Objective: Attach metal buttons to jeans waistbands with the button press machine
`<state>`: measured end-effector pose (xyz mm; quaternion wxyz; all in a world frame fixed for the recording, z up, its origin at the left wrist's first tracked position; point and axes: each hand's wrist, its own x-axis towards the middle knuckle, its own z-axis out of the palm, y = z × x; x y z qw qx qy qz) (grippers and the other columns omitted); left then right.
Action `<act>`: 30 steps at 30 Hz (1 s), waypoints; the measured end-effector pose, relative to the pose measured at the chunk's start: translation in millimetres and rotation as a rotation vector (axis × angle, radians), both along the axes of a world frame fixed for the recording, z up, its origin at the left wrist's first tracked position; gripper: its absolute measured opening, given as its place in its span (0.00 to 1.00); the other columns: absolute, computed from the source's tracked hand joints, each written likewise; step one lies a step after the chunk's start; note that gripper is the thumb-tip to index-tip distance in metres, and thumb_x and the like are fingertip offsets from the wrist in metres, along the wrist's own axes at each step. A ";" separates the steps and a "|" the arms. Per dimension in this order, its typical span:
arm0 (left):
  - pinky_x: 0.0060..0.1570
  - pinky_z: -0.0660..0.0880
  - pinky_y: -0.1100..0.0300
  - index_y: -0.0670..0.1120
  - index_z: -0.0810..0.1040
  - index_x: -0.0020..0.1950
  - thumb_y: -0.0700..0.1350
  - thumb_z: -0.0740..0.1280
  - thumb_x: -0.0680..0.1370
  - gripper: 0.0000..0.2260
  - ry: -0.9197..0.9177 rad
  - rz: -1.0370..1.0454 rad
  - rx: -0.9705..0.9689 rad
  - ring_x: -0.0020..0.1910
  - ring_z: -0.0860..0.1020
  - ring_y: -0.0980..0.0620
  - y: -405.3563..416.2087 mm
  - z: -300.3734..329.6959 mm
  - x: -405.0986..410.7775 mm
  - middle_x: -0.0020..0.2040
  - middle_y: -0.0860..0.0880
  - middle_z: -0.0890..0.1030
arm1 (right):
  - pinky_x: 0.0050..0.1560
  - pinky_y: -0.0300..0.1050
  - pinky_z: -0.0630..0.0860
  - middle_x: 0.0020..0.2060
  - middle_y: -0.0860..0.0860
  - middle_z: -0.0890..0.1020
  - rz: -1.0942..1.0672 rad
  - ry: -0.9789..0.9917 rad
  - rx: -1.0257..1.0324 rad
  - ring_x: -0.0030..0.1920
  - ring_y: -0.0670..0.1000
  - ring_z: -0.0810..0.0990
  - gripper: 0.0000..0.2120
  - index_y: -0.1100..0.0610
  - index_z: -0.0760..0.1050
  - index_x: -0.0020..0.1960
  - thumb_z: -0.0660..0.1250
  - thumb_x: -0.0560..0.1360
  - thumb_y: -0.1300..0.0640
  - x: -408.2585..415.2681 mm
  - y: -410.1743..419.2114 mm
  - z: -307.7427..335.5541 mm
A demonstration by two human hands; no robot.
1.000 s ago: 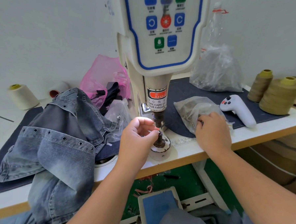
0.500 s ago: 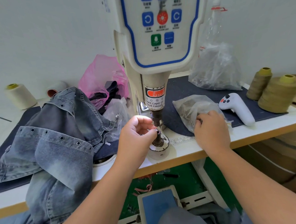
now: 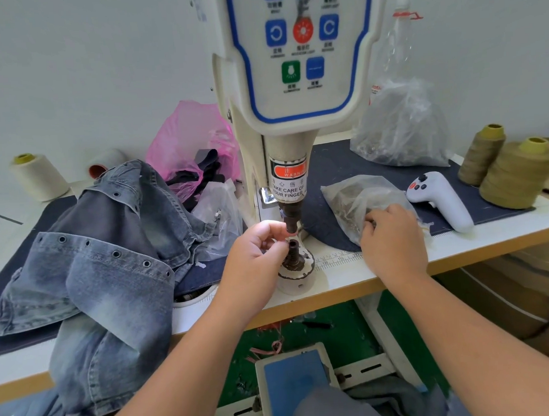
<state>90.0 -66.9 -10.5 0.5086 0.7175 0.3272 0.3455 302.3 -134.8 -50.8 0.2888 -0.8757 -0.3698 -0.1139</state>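
The cream button press machine [image 3: 292, 79] stands at the table's middle, its dark upper punch [image 3: 289, 219] just above the dark lower die [image 3: 292, 254]. My left hand [image 3: 257, 259] is curled beside the die, its fingertips pinching something small at the die's top; the piece itself is hidden. My right hand [image 3: 392, 243] rests on a clear plastic bag of metal parts [image 3: 355, 200], fingers curled at the bag's mouth. Grey-blue jeans [image 3: 104, 264] with a row of waistband eyelets lie heaped on the left of the table.
A white handheld controller [image 3: 438, 199] and two olive thread cones [image 3: 513, 173] sit at the right. A pink bag [image 3: 187, 139], a larger clear bag [image 3: 399, 128] and a cream thread cone [image 3: 39, 175] stand behind. A blue foot pedal [image 3: 295, 385] is below the table edge.
The view shifted slightly downward. My left hand stays at the lower die with small finger movements; my right hand keeps working at the bag's mouth.
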 end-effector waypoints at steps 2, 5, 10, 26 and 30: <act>0.37 0.72 0.74 0.55 0.81 0.42 0.37 0.64 0.79 0.14 0.000 -0.001 0.001 0.36 0.76 0.64 -0.2 0.6 -0.3 0.36 0.58 0.80 | 0.48 0.52 0.74 0.44 0.52 0.74 0.000 -0.001 0.003 0.48 0.53 0.71 0.11 0.57 0.81 0.49 0.61 0.80 0.57 0.0 0.2 0.1; 0.39 0.74 0.72 0.53 0.82 0.45 0.38 0.65 0.79 0.11 0.007 0.004 -0.007 0.39 0.78 0.62 0.8 0.2 0.1 0.41 0.54 0.83 | 0.48 0.53 0.74 0.45 0.52 0.74 0.002 0.003 0.003 0.48 0.53 0.71 0.11 0.57 0.81 0.49 0.61 0.80 0.57 0.2 0.1 0.2; 0.38 0.72 0.74 0.53 0.82 0.45 0.38 0.66 0.80 0.11 -0.009 -0.024 -0.049 0.39 0.79 0.65 2.7 0.7 -2.0 0.40 0.57 0.83 | 0.48 0.52 0.74 0.45 0.52 0.74 0.001 -0.001 0.003 0.49 0.53 0.71 0.11 0.57 0.81 0.49 0.61 0.80 0.57 0.2 -0.5 0.0; 0.51 0.75 0.63 0.58 0.85 0.47 0.43 0.68 0.79 0.10 -0.030 -0.054 -0.139 0.48 0.81 0.53 0.3 -0.9 -5.2 0.49 0.43 0.83 | 0.48 0.51 0.74 0.44 0.51 0.73 0.001 0.003 0.005 0.48 0.52 0.71 0.10 0.57 0.81 0.49 0.61 0.80 0.57 -2.6 -1.2 2.9; 0.47 0.76 0.69 0.59 0.85 0.47 0.43 0.69 0.79 0.10 -0.047 -0.048 -0.135 0.48 0.82 0.52 1.3 -2.6 -5.2 0.47 0.46 0.84 | 0.49 0.52 0.74 0.45 0.52 0.74 -0.002 0.002 0.001 0.49 0.52 0.71 0.10 0.57 0.81 0.50 0.61 0.80 0.57 -2.0 -1.8 2.3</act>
